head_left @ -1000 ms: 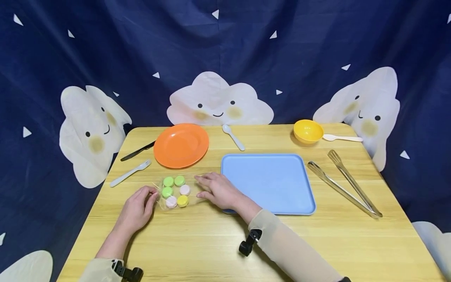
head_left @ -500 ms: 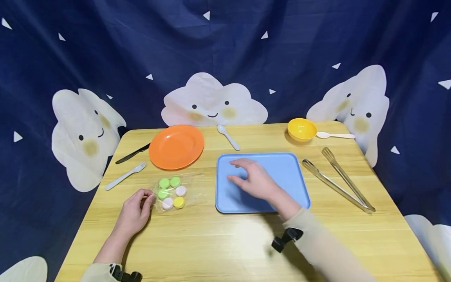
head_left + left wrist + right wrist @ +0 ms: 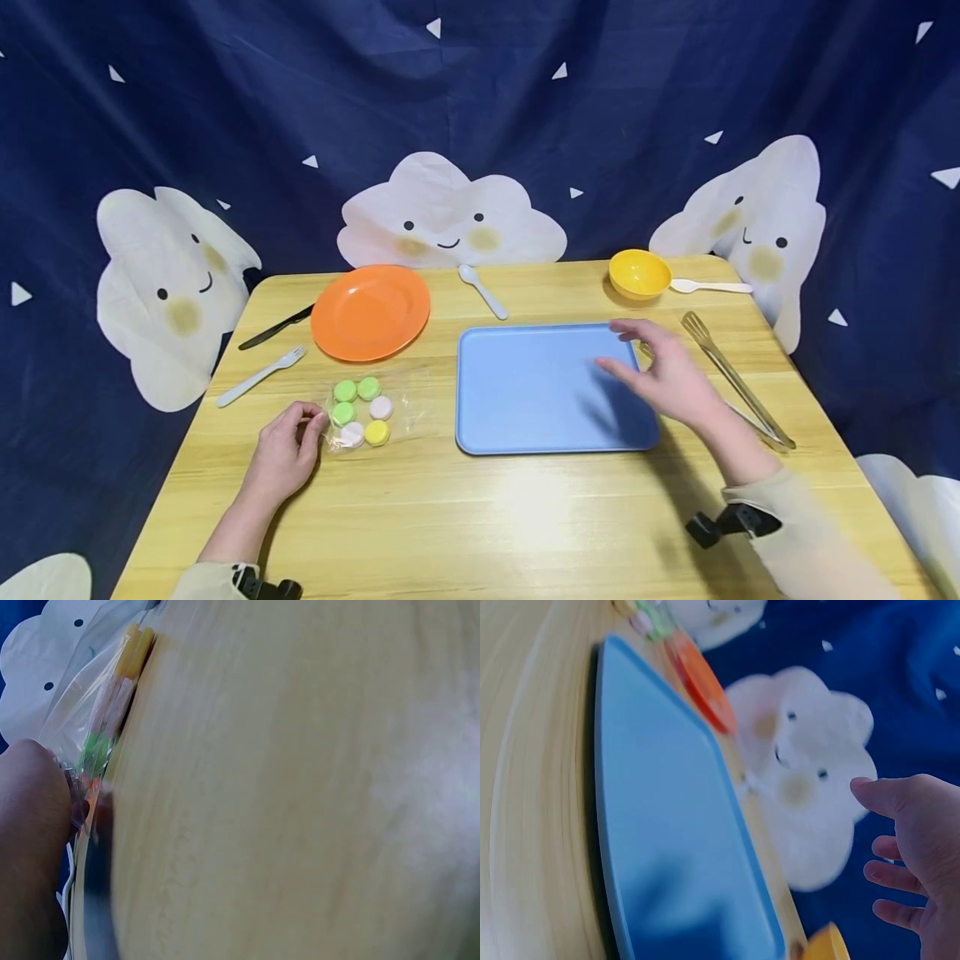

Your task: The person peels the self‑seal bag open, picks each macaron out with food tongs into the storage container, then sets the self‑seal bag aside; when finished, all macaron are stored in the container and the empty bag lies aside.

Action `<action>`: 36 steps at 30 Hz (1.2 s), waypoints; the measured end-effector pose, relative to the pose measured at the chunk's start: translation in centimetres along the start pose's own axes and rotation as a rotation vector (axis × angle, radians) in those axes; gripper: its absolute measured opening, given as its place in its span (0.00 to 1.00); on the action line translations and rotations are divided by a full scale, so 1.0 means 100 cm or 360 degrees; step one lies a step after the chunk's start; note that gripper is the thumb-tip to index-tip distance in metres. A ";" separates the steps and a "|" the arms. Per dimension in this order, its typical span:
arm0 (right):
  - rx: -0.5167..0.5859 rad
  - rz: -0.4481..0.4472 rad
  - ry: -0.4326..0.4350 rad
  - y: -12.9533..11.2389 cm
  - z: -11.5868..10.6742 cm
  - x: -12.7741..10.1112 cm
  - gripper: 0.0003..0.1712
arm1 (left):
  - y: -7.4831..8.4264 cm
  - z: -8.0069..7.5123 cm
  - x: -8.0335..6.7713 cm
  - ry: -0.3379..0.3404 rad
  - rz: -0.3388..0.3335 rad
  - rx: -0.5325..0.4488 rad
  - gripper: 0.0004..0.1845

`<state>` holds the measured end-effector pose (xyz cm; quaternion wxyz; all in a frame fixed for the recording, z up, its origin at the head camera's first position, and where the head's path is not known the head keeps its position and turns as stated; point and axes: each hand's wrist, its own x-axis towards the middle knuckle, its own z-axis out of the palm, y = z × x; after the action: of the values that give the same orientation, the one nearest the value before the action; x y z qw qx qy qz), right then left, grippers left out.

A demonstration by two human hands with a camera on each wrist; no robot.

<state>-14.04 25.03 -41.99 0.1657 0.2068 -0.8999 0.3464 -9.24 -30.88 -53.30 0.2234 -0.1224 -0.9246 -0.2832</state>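
A clear bag of round green, pink and yellow sweets (image 3: pixel 362 410) lies on the wooden table (image 3: pixel 480 517) at the left. My left hand (image 3: pixel 288 446) pinches the bag's left edge; the left wrist view shows the bag (image 3: pixel 112 697) edge-on beside my thumb (image 3: pixel 30 825). My right hand (image 3: pixel 663 375) hovers open, fingers spread, above the right edge of the blue tray (image 3: pixel 540 387), close to the metal tongs (image 3: pixel 731 387). The right wrist view shows the tray (image 3: pixel 667 825) below my loose fingers (image 3: pixel 900 847).
An orange plate (image 3: pixel 371 311) lies behind the bag, with a black knife (image 3: pixel 273 326) and a white fork (image 3: pixel 258 377) to its left. A white spoon (image 3: pixel 482 291) lies behind the tray. A yellow bowl (image 3: pixel 639 273) and another white spoon (image 3: pixel 708 287) sit at the back right.
My right hand let go of the bag and swept right across the blue tray to its right edge near the tongs. My left hand stayed on the bag.
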 end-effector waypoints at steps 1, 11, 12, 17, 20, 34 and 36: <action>-0.0013 0.0031 0.0014 0.005 -0.006 -0.003 0.31 | 0.000 0.000 0.000 0.0004 -0.0003 -0.0001 0.09; -0.0149 0.0306 0.0100 0.057 -0.064 -0.046 0.32 | 0.006 -0.001 0.000 0.0023 -0.0031 -0.0038 0.06; -0.0168 0.0337 0.0102 0.062 -0.068 -0.051 0.32 | 0.007 -0.001 0.000 0.0021 -0.0040 -0.0037 0.06; -0.0252 0.0527 0.0054 0.089 -0.079 -0.075 0.39 | 0.008 -0.001 -0.001 0.0024 -0.0092 -0.0033 0.05; -0.0288 0.0617 -0.0006 0.106 -0.077 -0.089 0.45 | 0.009 0.000 0.000 0.0030 -0.0110 -0.0044 0.05; -0.0355 0.0685 -0.0040 0.136 -0.053 -0.110 0.45 | 0.009 0.002 -0.001 0.0078 -0.0131 -0.0105 0.05; -0.0365 0.0677 -0.0052 0.136 -0.052 -0.109 0.44 | 0.010 0.002 -0.001 0.0077 -0.0145 -0.0120 0.05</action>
<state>-10.50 40.63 -50.70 0.0966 -0.0020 -0.9592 0.2657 -8.86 -30.02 -53.02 0.2277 -0.0816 -0.9123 -0.3306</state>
